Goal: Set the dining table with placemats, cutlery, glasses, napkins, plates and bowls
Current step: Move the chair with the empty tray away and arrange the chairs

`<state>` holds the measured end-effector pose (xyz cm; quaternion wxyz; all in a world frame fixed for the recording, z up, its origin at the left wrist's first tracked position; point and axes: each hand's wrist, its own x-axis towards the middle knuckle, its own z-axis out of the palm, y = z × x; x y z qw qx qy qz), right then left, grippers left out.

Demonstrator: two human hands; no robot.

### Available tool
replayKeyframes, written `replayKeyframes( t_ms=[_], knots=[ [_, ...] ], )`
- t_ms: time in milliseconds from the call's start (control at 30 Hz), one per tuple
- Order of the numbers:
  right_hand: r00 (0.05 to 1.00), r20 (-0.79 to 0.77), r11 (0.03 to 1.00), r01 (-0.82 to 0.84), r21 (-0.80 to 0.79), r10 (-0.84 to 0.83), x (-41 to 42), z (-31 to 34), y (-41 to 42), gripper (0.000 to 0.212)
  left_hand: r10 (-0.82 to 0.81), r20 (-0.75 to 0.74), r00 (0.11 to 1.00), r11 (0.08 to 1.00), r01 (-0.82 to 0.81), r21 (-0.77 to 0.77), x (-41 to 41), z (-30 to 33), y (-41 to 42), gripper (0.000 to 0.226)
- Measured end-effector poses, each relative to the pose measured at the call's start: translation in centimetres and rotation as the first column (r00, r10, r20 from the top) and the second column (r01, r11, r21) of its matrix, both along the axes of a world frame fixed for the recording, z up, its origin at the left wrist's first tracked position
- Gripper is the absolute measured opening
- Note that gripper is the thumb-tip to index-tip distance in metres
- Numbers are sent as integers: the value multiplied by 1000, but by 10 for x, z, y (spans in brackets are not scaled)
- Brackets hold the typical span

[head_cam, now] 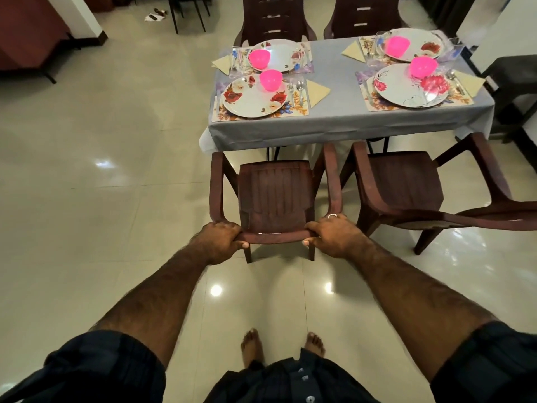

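Both hands grip chair back; seat faces table.

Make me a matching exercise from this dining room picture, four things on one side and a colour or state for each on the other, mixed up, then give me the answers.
Things:
1. bowls
2. tablecloth
3. near left chair
4. napkins

Colours or states:
A. pale yellow, folded
B. bright pink
C. gripped at the backrest by left hand and right hand
D. grey-blue, draped over the table

Pairs: 1-B, 2-D, 3-C, 4-A
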<state>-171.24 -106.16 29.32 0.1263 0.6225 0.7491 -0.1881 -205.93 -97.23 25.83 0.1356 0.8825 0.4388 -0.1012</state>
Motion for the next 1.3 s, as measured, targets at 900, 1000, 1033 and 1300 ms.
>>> replayKeyframes(
  t_ms=[900, 1000, 1033, 1300],
  knots=[
    [992, -58, 994, 112, -8, -112, 2, -2, -9, 54, -15, -44, 999, 996, 11, -91, 9, 11, -4, 51],
    [989, -85, 992, 122, -3, -122, 6, -1, -15, 52, -17, -10, 1000, 994, 15, -105, 11, 11, -8, 56],
    [988, -90, 992, 129, -9, -129, 7, -1, -14, 52, -17, -7, 1000, 993, 16, -117, 12, 13, -8, 57],
    [991, -38, 990, 130, -53, -132, 4, 7, -8, 62, -11, -11, 1000, 997, 10, -74, 12, 19, -16, 59]
  ],
)
